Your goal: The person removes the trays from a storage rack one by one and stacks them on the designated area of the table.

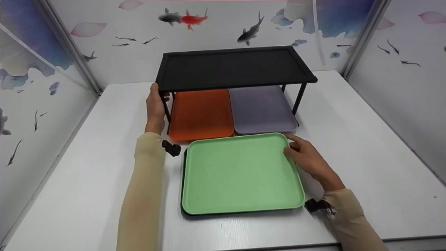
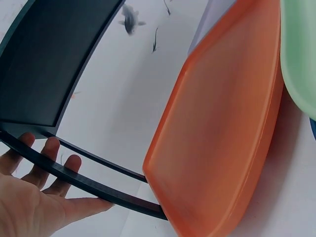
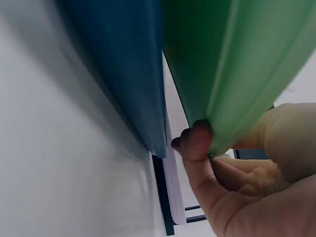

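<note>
left hand grips the black stand's leg — right hand pinches the green tray, above a blue tray.

Smooth, plastic-looking green tray, orange tray and lilac tray, matt black stand, cloth sleeves.

The stand is on the far part of the bench, before the far wall. Under its top, the left tray and the right tray lie side by side. Near of both, the upper tray is over the lower tray, with a gap between at right. The left hand is at the stand's near left corner, the right hand at the upper tray's far right corner.
</note>
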A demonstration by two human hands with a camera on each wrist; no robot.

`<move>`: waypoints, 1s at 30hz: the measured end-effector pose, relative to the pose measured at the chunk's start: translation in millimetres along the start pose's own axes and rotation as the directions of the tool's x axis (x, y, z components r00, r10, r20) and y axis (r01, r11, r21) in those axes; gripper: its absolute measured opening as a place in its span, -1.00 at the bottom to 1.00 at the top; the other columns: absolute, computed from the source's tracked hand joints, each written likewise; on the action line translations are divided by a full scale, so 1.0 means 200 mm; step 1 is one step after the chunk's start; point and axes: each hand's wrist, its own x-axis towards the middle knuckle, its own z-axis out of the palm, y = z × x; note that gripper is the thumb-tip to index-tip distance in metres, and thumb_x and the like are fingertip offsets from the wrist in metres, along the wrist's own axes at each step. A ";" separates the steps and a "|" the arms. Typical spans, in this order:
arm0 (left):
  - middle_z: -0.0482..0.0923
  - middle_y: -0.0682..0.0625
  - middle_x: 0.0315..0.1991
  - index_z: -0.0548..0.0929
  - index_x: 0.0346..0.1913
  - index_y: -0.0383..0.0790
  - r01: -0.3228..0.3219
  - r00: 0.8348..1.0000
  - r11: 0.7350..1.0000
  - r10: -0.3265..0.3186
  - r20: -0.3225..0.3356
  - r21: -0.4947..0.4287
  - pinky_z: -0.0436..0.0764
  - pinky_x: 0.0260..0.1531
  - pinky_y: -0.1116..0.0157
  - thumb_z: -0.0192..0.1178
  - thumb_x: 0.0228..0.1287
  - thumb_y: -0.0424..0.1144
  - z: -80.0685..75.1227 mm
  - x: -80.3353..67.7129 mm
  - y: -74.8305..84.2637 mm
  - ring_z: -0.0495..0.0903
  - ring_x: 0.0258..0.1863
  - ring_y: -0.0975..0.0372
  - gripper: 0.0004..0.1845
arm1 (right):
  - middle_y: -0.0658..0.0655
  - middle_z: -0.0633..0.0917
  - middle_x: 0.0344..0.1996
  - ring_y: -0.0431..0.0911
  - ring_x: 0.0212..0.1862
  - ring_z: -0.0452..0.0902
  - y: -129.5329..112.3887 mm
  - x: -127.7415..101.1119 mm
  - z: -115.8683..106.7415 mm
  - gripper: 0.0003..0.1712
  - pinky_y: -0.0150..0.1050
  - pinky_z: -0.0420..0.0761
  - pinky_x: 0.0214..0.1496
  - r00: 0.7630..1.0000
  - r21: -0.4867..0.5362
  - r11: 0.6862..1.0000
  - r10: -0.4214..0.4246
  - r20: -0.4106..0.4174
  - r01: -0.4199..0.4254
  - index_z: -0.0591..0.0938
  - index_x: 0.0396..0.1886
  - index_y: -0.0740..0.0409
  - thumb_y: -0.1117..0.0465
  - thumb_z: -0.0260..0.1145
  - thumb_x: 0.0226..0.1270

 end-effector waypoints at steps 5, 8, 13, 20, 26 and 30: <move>0.46 -0.06 -0.04 0.55 -0.12 -0.05 -0.006 1.000 1.000 0.006 0.003 0.008 0.36 0.03 0.20 -0.35 0.55 0.23 0.00 0.01 0.00 0.42 0.13 0.00 -0.46 | 0.41 0.47 0.36 0.17 0.29 0.48 0.01 0.00 0.00 -0.31 -0.26 0.56 0.01 1.000 0.009 1.000 -0.009 0.029 0.009 0.17 0.59 0.27 0.19 0.14 0.61; 0.46 -0.07 -0.04 0.55 -0.14 -0.04 0.003 1.000 1.000 -0.003 -0.001 0.006 0.36 0.02 0.21 -0.33 0.55 0.23 0.00 0.01 0.01 0.43 0.11 0.01 -0.47 | 0.41 0.42 0.40 0.21 0.31 0.47 0.01 0.00 0.00 -0.33 -0.24 0.60 0.04 0.999 0.029 1.000 -0.010 0.041 0.009 0.20 0.57 0.30 0.22 0.15 0.60; 0.47 -0.09 -0.04 0.57 -0.15 -0.05 0.019 1.000 1.000 -0.019 -0.005 -0.008 0.35 0.03 0.21 -0.30 0.55 0.21 0.00 0.01 0.01 0.44 0.05 0.08 -0.49 | 0.40 0.38 0.44 0.21 0.32 0.48 0.01 -0.01 0.00 -0.36 -0.13 0.61 0.13 0.999 0.009 1.000 -0.001 0.037 0.001 0.25 0.53 0.35 0.18 0.15 0.61; 0.48 -0.06 -0.06 0.57 -0.17 -0.05 0.015 1.000 1.000 -0.015 -0.002 -0.018 0.35 0.07 0.16 -0.30 0.55 0.22 0.00 0.00 0.01 0.45 0.04 0.09 -0.48 | 0.42 0.31 0.47 0.22 0.33 0.45 -0.01 -0.01 -0.01 -0.26 -0.05 0.54 0.22 0.997 0.041 0.997 0.058 0.046 -0.060 0.16 0.58 0.32 0.00 0.11 0.64; 0.44 -0.01 -0.08 0.53 -0.16 -0.03 0.022 1.000 1.000 -0.022 0.001 0.009 0.34 0.11 0.15 -0.31 0.55 0.24 -0.01 0.00 0.01 0.42 0.08 0.06 -0.49 | 0.48 0.18 0.51 0.32 0.45 0.31 -0.02 0.05 -0.05 -0.08 0.09 0.35 0.44 0.989 0.223 0.964 0.146 0.009 -0.144 -0.22 0.66 0.17 -0.03 0.09 0.63; 0.45 -0.03 -0.08 0.53 -0.15 -0.05 0.014 1.000 1.000 -0.014 0.001 0.013 0.35 0.09 0.18 -0.31 0.55 0.25 -0.01 0.00 0.01 0.42 0.10 0.02 -0.47 | 0.46 0.11 0.54 0.20 0.39 0.40 -0.03 0.14 -0.08 -0.05 -0.05 0.40 0.43 0.972 0.400 0.897 0.228 -0.054 -0.188 -0.32 0.66 0.05 0.04 0.08 0.61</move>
